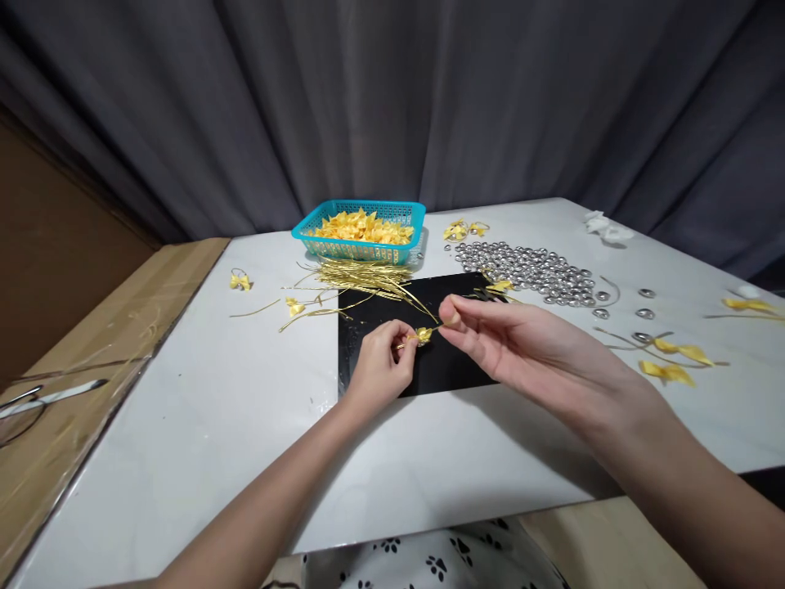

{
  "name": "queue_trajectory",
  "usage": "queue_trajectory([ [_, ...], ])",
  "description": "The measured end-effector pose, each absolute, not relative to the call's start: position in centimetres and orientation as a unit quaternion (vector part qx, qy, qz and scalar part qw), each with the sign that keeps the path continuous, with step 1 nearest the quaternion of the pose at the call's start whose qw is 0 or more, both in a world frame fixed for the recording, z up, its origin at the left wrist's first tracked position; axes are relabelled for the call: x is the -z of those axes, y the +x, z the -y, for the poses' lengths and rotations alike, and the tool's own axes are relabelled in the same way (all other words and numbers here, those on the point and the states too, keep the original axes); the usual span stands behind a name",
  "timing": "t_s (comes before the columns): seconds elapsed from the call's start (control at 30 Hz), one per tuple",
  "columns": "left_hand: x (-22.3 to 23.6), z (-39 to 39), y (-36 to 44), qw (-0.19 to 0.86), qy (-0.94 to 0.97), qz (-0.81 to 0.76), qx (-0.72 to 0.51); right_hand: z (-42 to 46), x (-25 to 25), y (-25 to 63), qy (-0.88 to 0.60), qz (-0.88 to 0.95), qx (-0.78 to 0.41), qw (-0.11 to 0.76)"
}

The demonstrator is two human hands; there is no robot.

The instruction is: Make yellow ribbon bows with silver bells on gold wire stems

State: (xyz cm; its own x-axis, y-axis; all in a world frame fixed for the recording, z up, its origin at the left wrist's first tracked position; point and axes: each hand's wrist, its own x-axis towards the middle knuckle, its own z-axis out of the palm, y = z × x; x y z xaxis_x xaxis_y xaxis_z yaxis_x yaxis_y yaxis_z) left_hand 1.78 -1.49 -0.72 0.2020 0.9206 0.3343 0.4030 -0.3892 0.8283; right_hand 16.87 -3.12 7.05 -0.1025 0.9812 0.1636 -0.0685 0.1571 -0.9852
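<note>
Over the black mat point(454, 372), my left hand point(381, 360) is closed, pinching a small yellow ribbon bow point(423, 334). A thin gold tie point(437, 328) runs from the bow toward my right hand point(521, 343). The thumb and forefinger of that hand are pressed together on the tie's end, and its other fingers are loosely bent. My left fingers hide part of the bow. Just beyond lies a pile of gold wire ties point(361, 276), some reaching onto the mat.
A teal basket point(419, 214) of yellow bows stands at the back. Silver beads point(533, 274) spread across the right, near loose yellow bows point(667, 373) and white crumpled tissue point(604, 227). One finished-looking bow point(239, 281) lies left. Cardboard point(74, 360) borders the table's left edge.
</note>
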Motion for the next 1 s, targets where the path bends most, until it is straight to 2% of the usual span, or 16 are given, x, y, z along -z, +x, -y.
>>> queue_trajectory([
  [0.1, 0.6, 1.5, 1.8, 0.309, 0.706, -0.462, -0.44, 4.2, -7.7, 16.8, -0.375, 0.473, -0.647, 0.467],
  [0.3, 0.2, 1.4, 1.8, 0.372, 0.657, -0.486, -0.44, 4.6, -7.7, 17.0, -0.363, 0.401, -0.71, 0.451],
  [0.63, 0.7, 1.1, 1.6, 0.509, 0.603, -0.473, -0.393, 0.0, -8.2, 19.5, -0.453, 0.322, -0.64, 0.531],
  [0.77, 0.1, 1.9, 1.8, 0.564, 0.587, -0.441, -0.377, -2.1, -7.7, 21.5, -0.478, 0.353, -0.612, 0.521],
  [1.0, -0.8, 2.3, 1.8, 0.606, 0.584, -0.428, -0.33, -1.8, -6.9, 21.9, -0.518, 0.122, -0.653, 0.538],
])
